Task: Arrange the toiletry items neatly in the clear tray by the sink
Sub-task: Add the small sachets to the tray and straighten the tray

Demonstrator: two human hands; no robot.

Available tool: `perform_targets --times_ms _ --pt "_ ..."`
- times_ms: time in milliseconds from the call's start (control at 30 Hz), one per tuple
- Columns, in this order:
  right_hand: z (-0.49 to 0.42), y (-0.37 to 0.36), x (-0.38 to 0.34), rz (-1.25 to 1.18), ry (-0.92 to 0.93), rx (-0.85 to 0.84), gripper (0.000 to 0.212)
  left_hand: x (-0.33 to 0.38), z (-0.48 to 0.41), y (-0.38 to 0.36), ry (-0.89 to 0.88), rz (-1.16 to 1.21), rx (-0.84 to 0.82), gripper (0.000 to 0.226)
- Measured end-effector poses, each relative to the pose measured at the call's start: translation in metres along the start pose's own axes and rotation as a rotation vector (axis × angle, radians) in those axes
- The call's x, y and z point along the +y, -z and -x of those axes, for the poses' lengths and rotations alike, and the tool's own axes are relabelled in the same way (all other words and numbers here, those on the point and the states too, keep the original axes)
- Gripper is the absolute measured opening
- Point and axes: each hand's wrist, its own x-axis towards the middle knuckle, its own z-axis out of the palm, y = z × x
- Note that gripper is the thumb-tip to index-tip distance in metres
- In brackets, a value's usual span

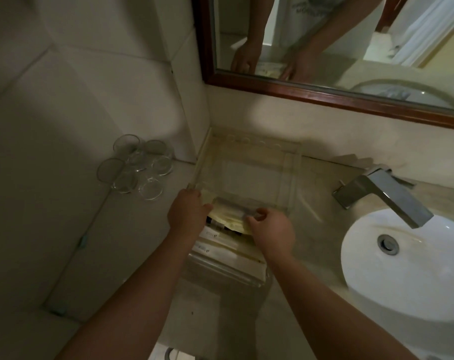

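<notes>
Pale packets [227, 224] lie in the near part of the clear tray [285, 178] on the bench [311, 229] beside the sink [408, 268]; left hand [188, 213] and right hand [271, 233] each pinch them, fingers [257, 213] curled. Glasses [137, 167] stand left.

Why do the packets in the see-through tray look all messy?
The pale packets near the front of the clear tray lie crooked and overlapping, not in rows like the white boxes just below. The left hand and right hand are both on them. Nothing looks spilled or broken.
</notes>
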Motion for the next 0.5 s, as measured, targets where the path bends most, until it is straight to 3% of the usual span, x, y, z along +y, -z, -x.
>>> perform_targets --times_ms 133,233,367,500 --pt "0.0 -0.003 0.0 -0.142 -0.017 0.015 0.034 0.0 -0.004 0.001 0.007 -0.014 -0.026 0.043" --pt "0.004 -0.004 0.003 -0.177 0.027 0.065 0.017 -0.004 -0.001 -0.003 -0.044 0.105 0.003 0.045" --pt "0.006 -0.011 0.003 -0.158 0.061 0.173 0.011 0.001 0.004 -0.009 -0.095 0.277 0.041 0.037" --pt "0.0 -0.015 0.005 -0.081 0.102 0.188 0.003 0.003 0.004 -0.016 -0.289 0.164 0.034 0.03"
